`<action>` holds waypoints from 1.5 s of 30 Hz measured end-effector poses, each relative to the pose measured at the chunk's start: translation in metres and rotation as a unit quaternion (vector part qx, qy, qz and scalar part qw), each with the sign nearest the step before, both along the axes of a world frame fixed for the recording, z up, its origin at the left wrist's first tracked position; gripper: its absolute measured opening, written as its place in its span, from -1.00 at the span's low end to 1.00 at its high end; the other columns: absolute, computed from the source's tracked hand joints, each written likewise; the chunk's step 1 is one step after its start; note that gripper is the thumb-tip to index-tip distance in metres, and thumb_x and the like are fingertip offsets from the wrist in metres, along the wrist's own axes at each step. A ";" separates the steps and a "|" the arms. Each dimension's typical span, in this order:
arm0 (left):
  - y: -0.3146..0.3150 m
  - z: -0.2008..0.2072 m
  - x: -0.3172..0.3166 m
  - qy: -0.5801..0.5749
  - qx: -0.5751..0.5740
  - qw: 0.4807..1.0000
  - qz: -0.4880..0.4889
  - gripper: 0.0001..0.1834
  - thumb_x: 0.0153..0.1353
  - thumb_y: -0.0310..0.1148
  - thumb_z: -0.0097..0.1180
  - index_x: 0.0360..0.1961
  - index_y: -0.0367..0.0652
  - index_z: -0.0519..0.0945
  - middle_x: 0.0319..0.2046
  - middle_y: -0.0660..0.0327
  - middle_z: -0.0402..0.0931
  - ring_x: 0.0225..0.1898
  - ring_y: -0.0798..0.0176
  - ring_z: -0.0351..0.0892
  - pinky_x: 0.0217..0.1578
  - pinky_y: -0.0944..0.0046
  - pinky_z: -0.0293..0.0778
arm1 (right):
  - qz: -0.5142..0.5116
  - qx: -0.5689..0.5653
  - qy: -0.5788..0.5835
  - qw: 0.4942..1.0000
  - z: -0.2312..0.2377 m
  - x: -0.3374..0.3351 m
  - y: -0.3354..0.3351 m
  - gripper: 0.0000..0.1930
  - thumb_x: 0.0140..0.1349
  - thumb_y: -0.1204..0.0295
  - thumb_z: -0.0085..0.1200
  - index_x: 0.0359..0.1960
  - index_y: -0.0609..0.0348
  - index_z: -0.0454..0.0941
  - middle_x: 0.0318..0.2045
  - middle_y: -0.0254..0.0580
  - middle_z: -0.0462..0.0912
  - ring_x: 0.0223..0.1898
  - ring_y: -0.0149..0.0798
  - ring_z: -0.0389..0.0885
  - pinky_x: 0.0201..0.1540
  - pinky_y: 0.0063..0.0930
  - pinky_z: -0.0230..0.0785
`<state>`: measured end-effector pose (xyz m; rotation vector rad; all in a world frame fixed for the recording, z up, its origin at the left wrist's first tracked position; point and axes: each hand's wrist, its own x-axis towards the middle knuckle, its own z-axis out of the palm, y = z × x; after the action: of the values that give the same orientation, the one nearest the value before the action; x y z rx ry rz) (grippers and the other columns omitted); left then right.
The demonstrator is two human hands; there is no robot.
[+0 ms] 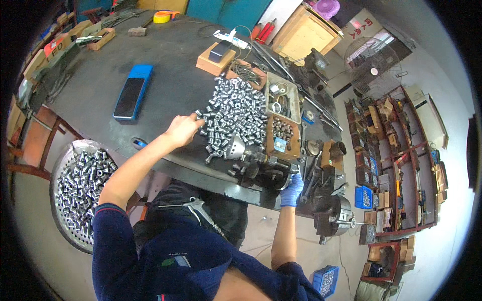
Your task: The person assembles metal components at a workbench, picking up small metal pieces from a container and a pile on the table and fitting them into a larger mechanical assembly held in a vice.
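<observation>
My bare left hand (pixel 183 131) is at the left edge of a pile of small metal sleeves (pixel 236 108) on the dark workbench. Its fingertips are closed on one metal sleeve (pixel 199 115). My right hand (pixel 292 190), in a blue glove, is at the right end of a small dark machine (pixel 271 173) on the bench's front edge. Its fingers look curled, but what they grip is hidden. A perforated metal cone (pixel 234 148) rests against the near side of the pile. An air blow gun (pixel 197 208) lies across my lap.
A round perforated tray (pixel 56 200) full of sleeves stands at lower left. On the bench are a blue-framed device (pixel 132 95), a wooden box of brown parts (pixel 271 148), a bin of rings (pixel 296 108) and wrenches (pixel 315 175). A vise (pixel 332 215) sits at the right corner.
</observation>
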<state>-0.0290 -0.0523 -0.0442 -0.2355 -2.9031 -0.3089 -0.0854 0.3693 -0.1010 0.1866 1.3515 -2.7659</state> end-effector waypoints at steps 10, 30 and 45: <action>0.005 -0.021 -0.019 -0.013 -0.033 0.999 -0.019 -0.71 -0.06 -0.40 0.02 -0.24 -0.23 0.45 -0.40 0.00 0.48 -0.28 -0.03 0.50 -0.29 0.08 0.40 | -0.040 -0.023 -0.012 0.999 0.024 0.033 -0.016 -0.79 0.15 0.23 0.05 -0.45 0.06 0.37 -0.65 -0.49 0.37 -0.72 -0.62 0.30 -0.80 -0.80 0.09; 0.056 0.049 0.033 -0.126 0.709 0.680 -0.137 -0.85 0.06 -0.59 0.09 -0.32 -0.45 0.51 -0.52 0.12 0.53 -0.52 0.35 0.54 -0.46 0.42 0.47 | -0.098 -0.033 -0.044 0.994 0.017 0.036 -0.004 -0.69 0.20 0.19 -0.05 -0.62 0.10 0.45 -0.76 -0.42 0.41 -0.79 -0.54 0.28 -0.80 -0.73 0.08; 0.056 0.059 0.037 -0.202 0.714 0.665 -0.087 -0.83 0.13 -0.52 0.02 -0.32 -0.46 0.50 -0.57 0.09 0.51 -0.62 0.32 0.52 -0.58 0.42 0.44 | -0.044 0.011 0.003 0.999 -0.001 0.012 0.007 -0.80 0.15 0.24 -0.04 -0.46 0.07 0.49 -0.60 -0.41 0.53 -0.70 -0.50 0.42 -0.64 -0.65 0.33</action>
<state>0.0083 0.0035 0.0143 -0.1394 -1.9717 -2.6466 -0.0738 0.3761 -0.1017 0.2468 1.4091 -2.8260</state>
